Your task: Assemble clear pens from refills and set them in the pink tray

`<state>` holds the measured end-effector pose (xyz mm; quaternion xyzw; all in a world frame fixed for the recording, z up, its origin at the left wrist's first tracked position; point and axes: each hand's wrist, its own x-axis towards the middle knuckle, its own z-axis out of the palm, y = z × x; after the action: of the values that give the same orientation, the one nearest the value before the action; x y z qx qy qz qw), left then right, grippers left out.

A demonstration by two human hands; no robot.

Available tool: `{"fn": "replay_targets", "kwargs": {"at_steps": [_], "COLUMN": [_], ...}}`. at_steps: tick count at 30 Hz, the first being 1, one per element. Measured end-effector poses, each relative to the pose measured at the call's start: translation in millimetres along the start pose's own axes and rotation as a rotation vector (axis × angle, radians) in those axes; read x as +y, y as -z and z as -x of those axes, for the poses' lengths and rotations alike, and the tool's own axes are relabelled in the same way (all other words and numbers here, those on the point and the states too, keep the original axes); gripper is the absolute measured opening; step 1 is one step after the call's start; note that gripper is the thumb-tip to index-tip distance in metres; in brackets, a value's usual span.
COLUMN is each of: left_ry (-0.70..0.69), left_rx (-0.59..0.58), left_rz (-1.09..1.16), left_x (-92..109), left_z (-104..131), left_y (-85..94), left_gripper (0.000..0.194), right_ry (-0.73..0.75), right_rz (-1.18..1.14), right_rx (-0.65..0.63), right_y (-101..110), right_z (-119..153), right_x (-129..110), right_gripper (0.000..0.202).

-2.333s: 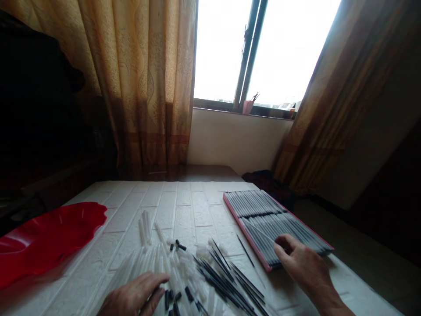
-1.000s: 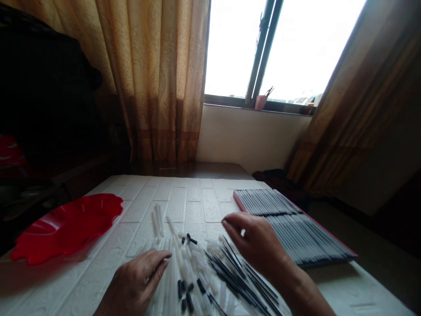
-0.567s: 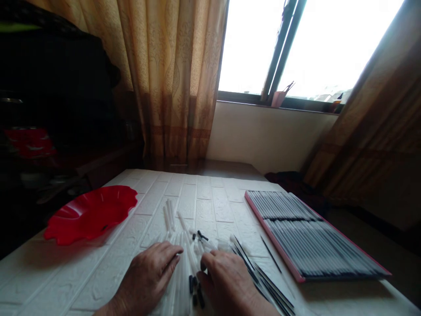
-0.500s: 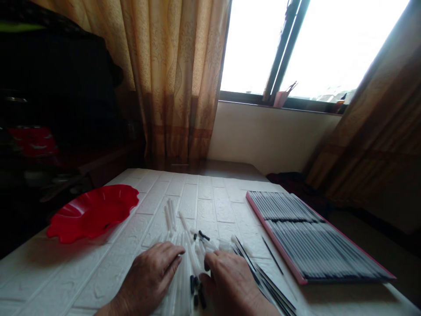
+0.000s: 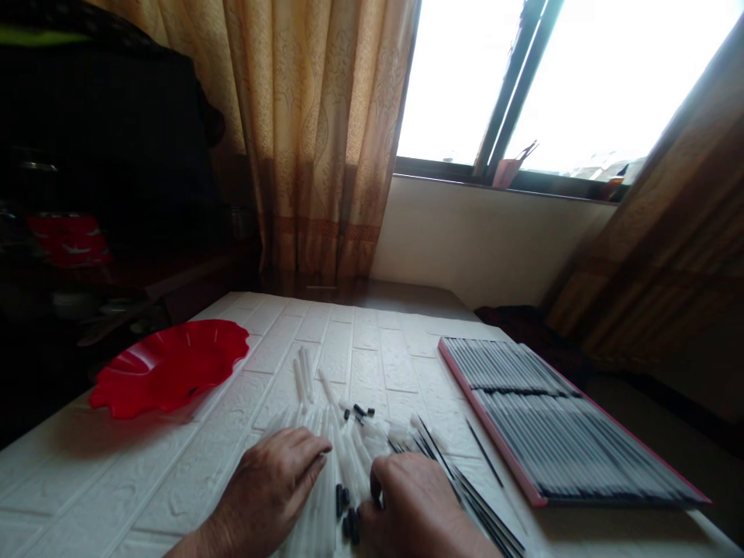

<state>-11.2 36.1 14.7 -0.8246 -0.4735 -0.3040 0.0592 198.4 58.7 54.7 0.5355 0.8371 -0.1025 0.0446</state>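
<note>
My left hand (image 5: 273,484) lies against a bundle of clear plastic tubes (image 5: 319,504), its fingers bent and pressed together with the thumb close below; whatever is between them is hidden. To the right, my right hand (image 5: 415,500) is closed with curled fingers, and I cannot make out what it holds. Small black caps (image 5: 339,500) lie between the two hands, right by my right thumb. Several thin dark rods (image 5: 485,511) lie beside and partly behind my right hand. More clear tubes (image 5: 303,376) and a few black caps (image 5: 359,410) are scattered just beyond.
A shallow pink-edged box (image 5: 532,488) filled with rows of black-ended tubes sits on the right. On the left stands a red scalloped bowl (image 5: 174,368). The white brick-patterned table (image 5: 395,349) reaches toward a curtain (image 5: 319,155) and a window.
My right hand has curled tighter and shifted slightly. The black caps beside it have moved a little, and dark rod tips now show just beyond its knuckles. My left hand stays nearly still.
</note>
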Motion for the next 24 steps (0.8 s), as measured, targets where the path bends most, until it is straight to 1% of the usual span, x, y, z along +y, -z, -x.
{"fn": "replay_targets", "kwargs": {"at_steps": [4, 8, 11, 13, 15, 17, 19, 22, 24], "left_ry": [-0.023, -0.063, -0.167, -0.253, -0.297, -0.283, -0.265, -0.263, -0.239], "left_rx": [0.021, 0.050, 0.115, 0.167, 0.172, 0.165, 0.123, 0.015, -0.015], "left_rz": [-0.017, -0.032, -0.073, -0.118, -0.143, -0.130, -0.107, -0.123, -0.137], "left_x": [0.7, 8.8, 15.7, 17.9, 18.2, 18.4, 19.8, 23.4, 24.5], "left_z": [0.9, -1.3, -3.8, -4.6, -4.7, -5.2, -6.6, -9.4, -10.3], "left_y": [-1.0, 5.5, 10.4, 10.3, 8.3, 6.9, 8.1, 13.6, 16.5], "left_gripper": [0.024, 0.025, 0.027, 0.029, 0.031, 0.032, 0.036, 0.044, 0.045], "right_ry": [0.010, 0.048, 0.081, 0.113, 0.171, 0.230, 0.254, 0.248, 0.224], "right_rz": [-0.065, -0.070, -0.086, -0.106, -0.123, -0.143, -0.175, -0.277, -0.376], "right_rx": [0.033, 0.081, 0.116, 0.123, 0.102, 0.082, 0.092, 0.127, 0.149], "right_y": [-2.1, -2.3, -0.6, 0.2, 0.3, 1.0, 3.7, 12.1, 17.1], "right_z": [0.1, 3.4, 6.1, 6.9, 6.7, 6.0, 6.2, 10.5, 15.5], "right_x": [4.4, 9.1, 7.7, 4.2, 0.0, -3.1, -3.8, 2.0, 11.1], "right_gripper": [0.018, 0.017, 0.015, 0.013, 0.010, 0.013, 0.013, 0.009, 0.011]}}
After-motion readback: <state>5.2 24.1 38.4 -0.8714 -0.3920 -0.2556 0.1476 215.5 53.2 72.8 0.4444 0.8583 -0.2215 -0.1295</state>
